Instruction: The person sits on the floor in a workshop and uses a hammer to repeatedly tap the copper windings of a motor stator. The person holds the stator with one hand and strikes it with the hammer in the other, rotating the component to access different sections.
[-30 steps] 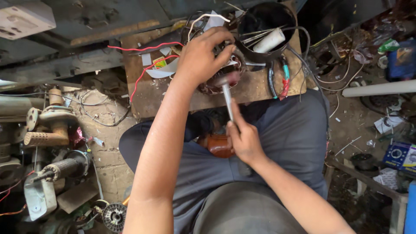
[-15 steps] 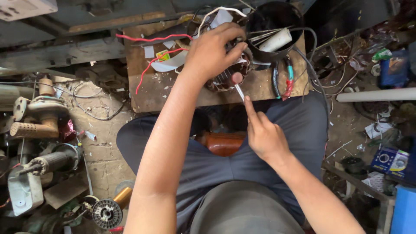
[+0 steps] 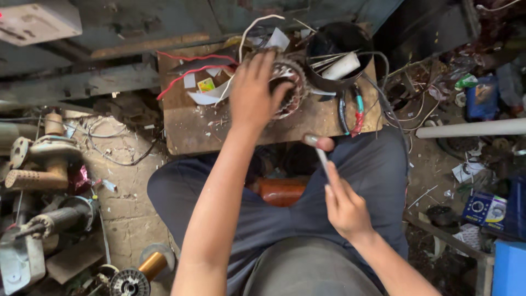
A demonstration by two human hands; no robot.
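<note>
My left hand [image 3: 255, 93] rests on a round motor stator [image 3: 289, 87] with copper windings, gripping its left side. The stator sits on a worn wooden board [image 3: 186, 129] in front of my knees. My right hand [image 3: 345, 205] is lower, over my right thigh, and holds a thin pale strip [image 3: 320, 156] that points up toward the board's near edge. The strip's tip is apart from the stator. Red wires [image 3: 189, 68] and white paper scraps [image 3: 211, 96] lie on the board to the left of my left hand.
A black round container [image 3: 339, 41] with sticks and a white roll stands at the board's back right. A coil of cables [image 3: 350, 107] lies beside it. Motor parts [image 3: 38, 159] and a copper wire spool [image 3: 148, 266] crowd the floor at left; boxes and debris at right.
My right hand has pulled the strip down and back from the stator to above my thigh. My left hand has stayed on the stator, and the view has shifted slightly.
</note>
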